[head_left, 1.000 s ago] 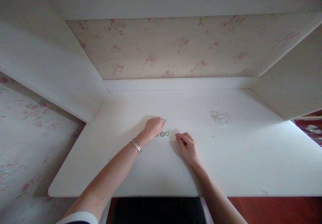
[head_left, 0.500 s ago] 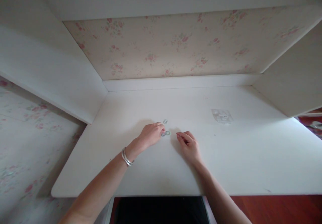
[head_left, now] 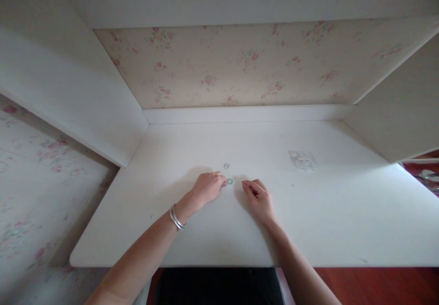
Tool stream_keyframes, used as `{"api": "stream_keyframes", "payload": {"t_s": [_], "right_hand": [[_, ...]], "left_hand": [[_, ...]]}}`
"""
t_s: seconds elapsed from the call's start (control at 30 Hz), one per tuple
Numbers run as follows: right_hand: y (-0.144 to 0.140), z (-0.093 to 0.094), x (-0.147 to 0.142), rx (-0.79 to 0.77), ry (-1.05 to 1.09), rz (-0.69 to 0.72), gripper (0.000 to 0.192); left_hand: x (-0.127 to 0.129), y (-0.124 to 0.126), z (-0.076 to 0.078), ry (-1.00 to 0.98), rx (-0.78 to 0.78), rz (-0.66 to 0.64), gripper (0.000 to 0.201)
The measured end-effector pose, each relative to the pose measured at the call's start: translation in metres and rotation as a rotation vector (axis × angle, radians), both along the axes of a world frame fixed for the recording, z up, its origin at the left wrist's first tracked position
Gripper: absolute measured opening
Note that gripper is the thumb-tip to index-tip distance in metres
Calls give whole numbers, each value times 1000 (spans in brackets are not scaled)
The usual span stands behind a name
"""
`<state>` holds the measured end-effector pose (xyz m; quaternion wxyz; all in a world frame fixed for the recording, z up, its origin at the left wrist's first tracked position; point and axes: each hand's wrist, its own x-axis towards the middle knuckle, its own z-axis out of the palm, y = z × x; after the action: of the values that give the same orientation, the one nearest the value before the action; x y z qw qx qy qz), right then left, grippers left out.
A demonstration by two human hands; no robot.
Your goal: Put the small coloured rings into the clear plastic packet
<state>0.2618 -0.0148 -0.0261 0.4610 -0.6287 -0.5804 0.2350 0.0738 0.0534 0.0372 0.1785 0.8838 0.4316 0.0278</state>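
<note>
Greenish ring apparently flat, no long axis, beside left hand.

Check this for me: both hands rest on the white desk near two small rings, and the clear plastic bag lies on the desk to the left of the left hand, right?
Not quite. The clear plastic bag lies to the right of the right hand, not left of the left hand, as the head view shows. The rest holds: both hands rest on the white desk near two small rings.

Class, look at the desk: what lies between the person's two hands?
One small greenish ring lies flat on the white desk between the left hand and right hand, in the head view.
</note>
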Motion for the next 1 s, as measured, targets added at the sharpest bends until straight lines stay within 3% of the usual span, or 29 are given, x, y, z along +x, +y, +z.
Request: {"api": "stream_keyframes", "payload": {"t_s": [0.2, 0.33, 0.5, 0.67, 1.0], "right_hand": [[23, 3, 4, -75, -132, 122, 26], [55, 9, 0, -74, -303, 235, 23], [91, 18, -7, -109, -562, 305, 23], [103, 22, -13, -212, -732, 368, 27], [97, 21, -19, -290, -923, 413, 31]], "left_hand": [[-24, -28, 4, -264, 11, 235, 28], [-42, -65, -10, -397, -105, 356, 27], [-52, -100, -25, -479, -249, 399, 30], [-56, -103, -28, -509, -269, 432, 33], [-57, -96, -33, -471, -287, 365, 31]]}}
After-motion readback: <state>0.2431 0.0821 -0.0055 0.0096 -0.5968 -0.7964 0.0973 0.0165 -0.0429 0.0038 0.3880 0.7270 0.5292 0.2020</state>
